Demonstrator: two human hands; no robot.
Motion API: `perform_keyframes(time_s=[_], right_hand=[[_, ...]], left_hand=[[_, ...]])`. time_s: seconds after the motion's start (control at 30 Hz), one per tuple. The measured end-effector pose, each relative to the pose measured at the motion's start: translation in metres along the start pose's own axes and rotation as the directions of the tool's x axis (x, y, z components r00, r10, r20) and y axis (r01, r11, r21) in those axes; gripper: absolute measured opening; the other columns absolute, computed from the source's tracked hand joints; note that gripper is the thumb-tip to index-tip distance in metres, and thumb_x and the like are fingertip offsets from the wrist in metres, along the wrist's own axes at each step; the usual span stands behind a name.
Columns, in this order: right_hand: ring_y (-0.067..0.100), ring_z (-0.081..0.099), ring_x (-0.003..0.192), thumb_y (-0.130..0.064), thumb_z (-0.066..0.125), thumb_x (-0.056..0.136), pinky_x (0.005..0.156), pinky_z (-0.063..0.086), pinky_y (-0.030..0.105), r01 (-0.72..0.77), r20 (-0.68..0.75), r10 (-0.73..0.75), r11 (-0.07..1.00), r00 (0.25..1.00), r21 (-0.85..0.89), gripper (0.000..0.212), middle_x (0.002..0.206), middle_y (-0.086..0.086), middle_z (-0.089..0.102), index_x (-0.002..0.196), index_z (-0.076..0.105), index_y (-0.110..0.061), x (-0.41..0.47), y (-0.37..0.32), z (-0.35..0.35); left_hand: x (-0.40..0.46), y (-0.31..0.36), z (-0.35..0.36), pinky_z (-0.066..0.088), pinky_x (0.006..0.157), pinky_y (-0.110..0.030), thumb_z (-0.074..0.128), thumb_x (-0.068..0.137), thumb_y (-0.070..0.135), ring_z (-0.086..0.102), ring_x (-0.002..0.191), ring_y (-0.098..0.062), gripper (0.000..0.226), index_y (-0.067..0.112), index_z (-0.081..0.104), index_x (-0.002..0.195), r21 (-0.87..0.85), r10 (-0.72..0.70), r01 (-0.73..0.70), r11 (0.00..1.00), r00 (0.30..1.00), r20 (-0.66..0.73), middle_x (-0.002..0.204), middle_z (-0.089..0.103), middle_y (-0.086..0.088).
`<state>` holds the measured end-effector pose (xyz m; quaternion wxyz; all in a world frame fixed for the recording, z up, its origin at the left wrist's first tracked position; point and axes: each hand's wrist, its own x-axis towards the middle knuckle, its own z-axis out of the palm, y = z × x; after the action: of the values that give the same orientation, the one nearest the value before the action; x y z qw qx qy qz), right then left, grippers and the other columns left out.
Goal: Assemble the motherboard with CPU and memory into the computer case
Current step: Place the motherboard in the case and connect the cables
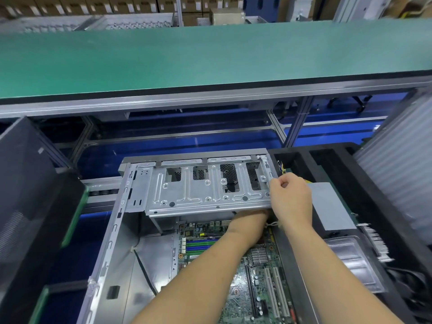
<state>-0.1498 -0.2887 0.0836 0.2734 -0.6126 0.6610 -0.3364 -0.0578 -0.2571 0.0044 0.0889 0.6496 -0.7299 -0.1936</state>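
Note:
The open computer case [112, 242] lies on its side in front of me. The green motherboard [257, 272] sits inside it, with blue and green memory slots [201, 245] and a small heatsink [259, 254]. A silver drive cage [198, 190] spans the far end of the case, above the board's top edge. My left hand [250, 218] reaches under the cage and its fingers are hidden there. My right hand [292, 197] has its fingers curled on the cage's right end, beside thin yellow wires [280, 166].
A grey power supply [332, 206] lies in a black foam tray [350, 160] to the right, with a clear plastic tray [350, 260] nearer me. A black mesh panel [23, 183] stands at the left. A green conveyor belt [210, 54] runs across beyond the case.

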Motion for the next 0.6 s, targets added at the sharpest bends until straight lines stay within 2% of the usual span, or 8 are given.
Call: perform_keyframes(time_s=[0.07, 0.13, 0.23, 0.43, 0.6], right_hand=[[0.019, 0.055, 0.082, -0.029, 0.053, 0.092, 0.072, 0.047, 0.040, -0.005, 0.000, 0.005, 1.000, 1.000, 0.002, 0.019, 0.091, 0.000, 0.058, 0.076, 0.056, -0.020, 0.000, 0.000, 0.000], [0.019, 0.055, 0.082, -0.029, 0.053, 0.092, 0.072, 0.047, 0.039, -0.006, 0.002, 0.006, 1.000, 1.000, -0.002, 0.019, 0.091, 0.000, 0.058, 0.076, 0.056, -0.020, 0.001, 0.000, 0.000], [0.016, 0.054, 0.081, -0.029, 0.053, 0.092, 0.068, 0.043, 0.037, 0.002, 0.004, -0.002, 1.000, 1.000, 0.002, 0.019, 0.090, 0.000, 0.059, 0.076, 0.056, -0.020, 0.000, 0.001, 0.000], [0.014, 0.054, 0.080, -0.030, 0.053, 0.092, 0.069, 0.044, 0.037, -0.003, -0.003, 0.003, 1.000, 1.000, 0.000, 0.018, 0.091, -0.002, 0.058, 0.077, 0.057, -0.021, 0.001, 0.001, 0.000], [0.014, 0.054, 0.080, -0.031, 0.053, 0.092, 0.070, 0.046, 0.038, -0.004, 0.002, 0.004, 1.000, 1.000, -0.003, 0.019, 0.091, -0.002, 0.057, 0.078, 0.057, -0.020, 0.000, 0.001, 0.000]], left_hand=[[0.000, -0.003, 0.002, 0.047, 0.085, -0.039, 0.047, 0.088, -0.006, 0.061, 0.103, -0.039, 0.039, 0.012, 0.060, 0.121, -0.012, -0.009, 0.009, 1.000, 1.000, -0.009, 0.119, 0.063, -0.019], [0.002, -0.001, 0.000, 0.042, 0.074, -0.035, 0.049, 0.086, -0.006, 0.062, 0.095, -0.039, 0.035, 0.013, 0.060, 0.114, -0.002, 0.014, -0.014, 1.000, 1.000, 0.011, 0.113, 0.065, -0.019], [0.003, 0.006, -0.004, 0.037, 0.064, -0.034, 0.056, 0.085, -0.006, 0.063, 0.088, -0.037, 0.028, 0.011, 0.061, 0.106, 0.072, 0.063, -0.069, 0.995, 0.995, 0.074, 0.103, 0.066, -0.016], [0.006, 0.009, -0.002, 0.038, 0.063, -0.037, 0.058, 0.086, -0.003, 0.062, 0.088, -0.039, 0.025, 0.009, 0.063, 0.107, 0.104, 0.057, -0.065, 0.992, 0.995, 0.085, 0.103, 0.066, -0.017], [0.005, 0.006, 0.005, 0.041, 0.061, -0.037, 0.055, 0.089, 0.001, 0.063, 0.079, -0.039, 0.020, 0.013, 0.060, 0.104, -0.040, -0.064, 0.066, 0.997, 0.997, 0.046, 0.097, 0.067, -0.018]])
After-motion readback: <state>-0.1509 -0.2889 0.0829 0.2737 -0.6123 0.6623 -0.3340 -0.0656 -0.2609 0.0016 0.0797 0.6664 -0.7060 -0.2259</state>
